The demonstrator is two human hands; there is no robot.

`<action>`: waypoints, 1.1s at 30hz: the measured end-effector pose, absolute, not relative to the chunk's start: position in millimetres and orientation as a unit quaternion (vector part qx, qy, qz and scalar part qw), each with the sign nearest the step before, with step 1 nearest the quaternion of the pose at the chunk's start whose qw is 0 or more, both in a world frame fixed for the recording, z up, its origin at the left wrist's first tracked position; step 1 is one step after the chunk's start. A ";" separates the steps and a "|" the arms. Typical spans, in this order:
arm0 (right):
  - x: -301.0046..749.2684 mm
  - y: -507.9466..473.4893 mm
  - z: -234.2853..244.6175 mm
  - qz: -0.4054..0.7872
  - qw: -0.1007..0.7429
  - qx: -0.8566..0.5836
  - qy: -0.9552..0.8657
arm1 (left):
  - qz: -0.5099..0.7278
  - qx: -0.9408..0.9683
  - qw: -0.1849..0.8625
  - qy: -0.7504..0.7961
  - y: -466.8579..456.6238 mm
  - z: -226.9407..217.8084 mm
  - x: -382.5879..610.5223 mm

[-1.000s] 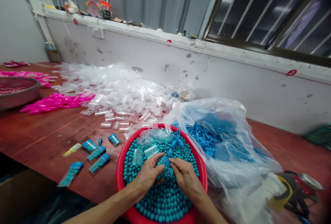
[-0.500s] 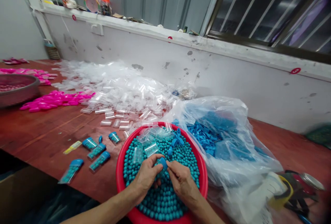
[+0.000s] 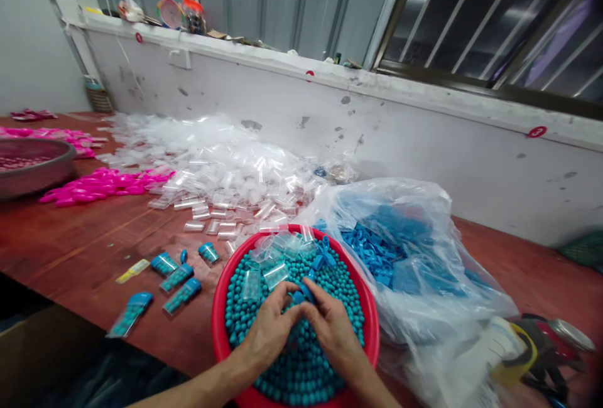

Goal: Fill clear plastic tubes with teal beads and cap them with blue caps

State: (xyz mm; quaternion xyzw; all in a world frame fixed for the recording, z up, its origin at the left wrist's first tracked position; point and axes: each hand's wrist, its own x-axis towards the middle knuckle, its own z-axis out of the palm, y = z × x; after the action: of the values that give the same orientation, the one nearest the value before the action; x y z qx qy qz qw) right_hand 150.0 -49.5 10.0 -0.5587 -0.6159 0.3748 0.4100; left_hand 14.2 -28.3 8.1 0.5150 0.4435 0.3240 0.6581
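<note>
Above a red basin (image 3: 217,307) of teal beads (image 3: 301,367), both hands meet around a small blue cap (image 3: 307,294). My left hand (image 3: 269,323) is closed, its thumb and fingers on the cap's left side. On the other side my right hand (image 3: 333,326) pinches the same cap, thumb tips almost touching. A see-through container seems to hang beneath the cap, mostly hidden by the fingers. Clear empty containers (image 3: 276,276) lie on the beads behind the hands. Beside them rest a few loose blue caps (image 3: 323,258).
Several filled blue-capped containers (image 3: 176,277) and a yellow strip (image 3: 132,270) lie left of the basin. Behind spreads a heap of clear containers (image 3: 226,163). A plastic bag (image 3: 424,198) of blue parts (image 3: 372,248) stands right. Pink parts (image 3: 103,185) and another basin (image 3: 42,176) are far left.
The right hand's fingers have shifted up and over the blue cap, and both thumbs have come together. The cap has moved slightly right and is more covered.
</note>
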 end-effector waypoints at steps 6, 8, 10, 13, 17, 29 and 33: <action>146.0 -64.8 4.4 0.293 0.237 -0.543 -0.750 | 0.363 0.507 0.634 0.458 -30.4 7.7 11.1; 142.8 -66.7 0.1 0.253 0.225 -0.556 -0.759 | 0.365 0.533 0.644 0.411 -29.5 6.7 8.9; 137.4 -68.7 -2.9 0.207 0.224 -0.568 -0.764 | 0.368 0.559 0.646 0.367 -29.5 5.1 8.0; 128.9 -71.4 -2.6 0.144 0.214 -0.568 -0.782 | 0.372 0.562 0.635 0.377 -32.0 3.7 9.3; 123.3 -71.8 4.8 0.109 0.180 -0.569 -0.795 | 0.385 0.540 0.620 0.419 -36.3 5.7 12.9; 131.2 -57.2 23.9 0.229 0.118 -0.526 -0.811 | 0.310 0.645 0.520 0.467 -25.0 13.6 -38.6; 133.4 -26.3 25.8 0.118 0.081 -0.563 -0.814 | 0.303 0.683 0.332 0.576 -6.5 21.4 -106.8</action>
State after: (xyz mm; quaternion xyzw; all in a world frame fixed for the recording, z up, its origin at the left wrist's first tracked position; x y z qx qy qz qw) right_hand 133.4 -26.3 25.8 -0.5629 -0.8140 0.1185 0.0810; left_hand -106.8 -6.5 21.4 0.6829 0.5759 0.3025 0.3324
